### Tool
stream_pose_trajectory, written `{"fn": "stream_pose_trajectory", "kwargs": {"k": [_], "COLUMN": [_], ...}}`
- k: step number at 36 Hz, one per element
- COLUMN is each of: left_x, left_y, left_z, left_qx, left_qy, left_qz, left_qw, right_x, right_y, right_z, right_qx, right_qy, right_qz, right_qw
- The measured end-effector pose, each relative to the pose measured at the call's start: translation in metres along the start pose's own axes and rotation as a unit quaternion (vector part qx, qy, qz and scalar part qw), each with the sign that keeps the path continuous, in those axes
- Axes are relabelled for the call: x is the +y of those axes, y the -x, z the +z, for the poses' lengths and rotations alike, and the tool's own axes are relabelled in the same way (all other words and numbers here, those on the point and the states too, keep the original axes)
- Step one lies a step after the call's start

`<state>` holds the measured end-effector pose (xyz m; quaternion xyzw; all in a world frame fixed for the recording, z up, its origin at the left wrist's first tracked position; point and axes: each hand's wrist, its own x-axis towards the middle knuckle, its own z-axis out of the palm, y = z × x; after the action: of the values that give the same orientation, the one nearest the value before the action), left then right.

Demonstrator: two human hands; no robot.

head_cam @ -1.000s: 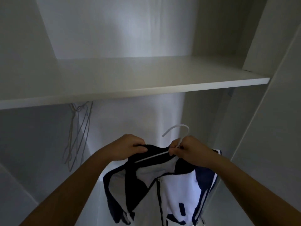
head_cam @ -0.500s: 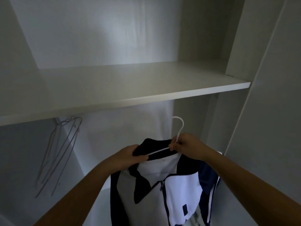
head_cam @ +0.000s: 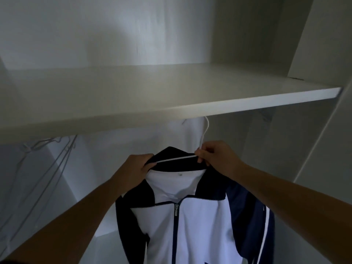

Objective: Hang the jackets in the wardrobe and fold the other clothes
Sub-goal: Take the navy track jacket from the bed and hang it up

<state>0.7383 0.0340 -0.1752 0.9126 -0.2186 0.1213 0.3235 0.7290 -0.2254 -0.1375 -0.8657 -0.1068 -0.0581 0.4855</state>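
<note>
Right grip pinches the white hanger at the hook's neck. Left grip clutches the dark collar of the jacket, which hangs below both hands. Jacket looks soft and light, probably slides on thin wire; carry it by the hanger, not the cloth. Both forearms raised, reaching under the shelf; hook top hidden behind it.

A: What carries things here?
B: A white wardrobe shelf, spanning mid-frame, its front edge brightest at right.
A: Beneath it?
B: Wire hangers hang at left; their support is hidden.
</note>
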Motion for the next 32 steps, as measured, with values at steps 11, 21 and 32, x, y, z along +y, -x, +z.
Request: {"fn": "stream_pose_trajectory", "kwargs": {"k": [11, 21, 32], "left_x": [-0.021, -0.030, -0.038], "left_y": [-0.066, -0.110, -0.120], "left_z": [-0.001, 0.008, 0.029], "left_qx": [0.078, 0.095, 0.076], "left_qy": [-0.085, -0.110, -0.109], "left_qz": [0.038, 0.042, -0.031], "left_qw": [0.993, 0.989, 0.991], "right_x": [0.013, 0.024, 0.038], "right_y": [-0.070, -0.119, -0.138], "right_z": [-0.008, -0.012, -0.006], "right_qx": [0.070, 0.104, 0.119], "right_qy": [-0.028, -0.014, 0.021], "right_qz": [-0.100, -0.071, -0.044], "right_qw": [0.992, 0.992, 0.992]}}
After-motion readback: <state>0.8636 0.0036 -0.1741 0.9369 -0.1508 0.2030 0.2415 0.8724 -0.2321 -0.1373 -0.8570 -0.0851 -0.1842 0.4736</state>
